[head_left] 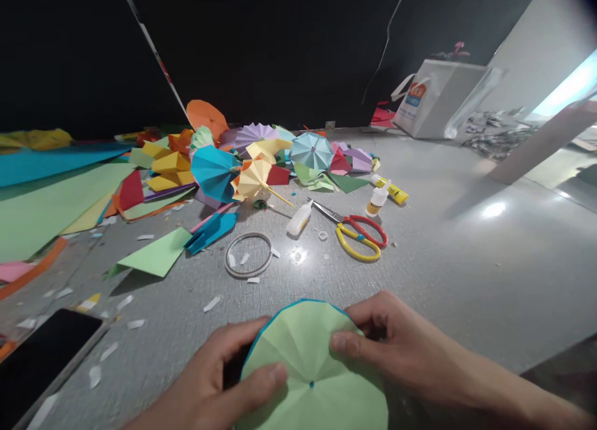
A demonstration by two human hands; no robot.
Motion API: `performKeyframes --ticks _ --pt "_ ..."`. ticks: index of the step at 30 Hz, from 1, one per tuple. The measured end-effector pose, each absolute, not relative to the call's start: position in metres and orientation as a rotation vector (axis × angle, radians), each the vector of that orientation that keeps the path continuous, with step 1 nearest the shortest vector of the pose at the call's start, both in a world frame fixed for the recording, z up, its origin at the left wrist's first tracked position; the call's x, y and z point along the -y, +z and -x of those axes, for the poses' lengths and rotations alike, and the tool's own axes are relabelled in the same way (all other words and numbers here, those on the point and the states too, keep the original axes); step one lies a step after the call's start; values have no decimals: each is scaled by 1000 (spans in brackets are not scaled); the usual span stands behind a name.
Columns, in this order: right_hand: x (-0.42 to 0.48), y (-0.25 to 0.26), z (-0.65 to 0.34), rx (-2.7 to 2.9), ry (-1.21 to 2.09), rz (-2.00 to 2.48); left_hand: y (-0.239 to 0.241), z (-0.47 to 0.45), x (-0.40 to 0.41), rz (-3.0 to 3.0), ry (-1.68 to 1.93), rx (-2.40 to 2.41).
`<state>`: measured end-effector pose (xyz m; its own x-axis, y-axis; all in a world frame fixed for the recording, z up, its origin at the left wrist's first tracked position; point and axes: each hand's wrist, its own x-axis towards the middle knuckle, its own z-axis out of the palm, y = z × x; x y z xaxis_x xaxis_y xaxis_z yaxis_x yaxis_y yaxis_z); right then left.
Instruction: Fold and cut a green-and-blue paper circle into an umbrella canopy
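A pleated paper umbrella canopy (312, 368) in pale green with a blue rim sits at the bottom centre, a small blue dot at its middle. My left hand (224, 374) grips its left edge, thumb on top and fingers behind. My right hand (377, 336) pinches the upper right edge between thumb and fingers. The canopy's lower part runs out of the picture, and my fingers hide some of its rim.
Several finished paper umbrellas (252, 162) lie heaped beyond my hands, beside colored paper sheets (51, 200). Red-and-yellow scissors (359, 237), a glue bottle (298, 218), a thin ring (249, 254) and paper scraps lie on the grey table (466, 274). A phone (41, 368) sits bottom left.
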<state>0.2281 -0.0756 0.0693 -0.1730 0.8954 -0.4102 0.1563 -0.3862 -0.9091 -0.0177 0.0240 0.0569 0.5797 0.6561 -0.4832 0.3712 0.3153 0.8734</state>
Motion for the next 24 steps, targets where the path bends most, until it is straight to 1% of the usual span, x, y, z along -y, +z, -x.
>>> performKeyframes --ticks 2,5,11,20,24 --pt "75 72 -227 1283 1621 1511 65 11 -29 -1342 229 -966" --pt "75 75 -226 1395 1560 1567 78 0 -37 -1417 153 -744" --pt "75 83 -224 1521 1424 1666 90 -11 -42 -1557 177 -788" --pt "75 89 -225 1530 1525 1643 80 -12 -41 -1206 120 -754" --pt "76 88 -226 1587 1445 1685 77 -11 -40 -1157 112 -727"
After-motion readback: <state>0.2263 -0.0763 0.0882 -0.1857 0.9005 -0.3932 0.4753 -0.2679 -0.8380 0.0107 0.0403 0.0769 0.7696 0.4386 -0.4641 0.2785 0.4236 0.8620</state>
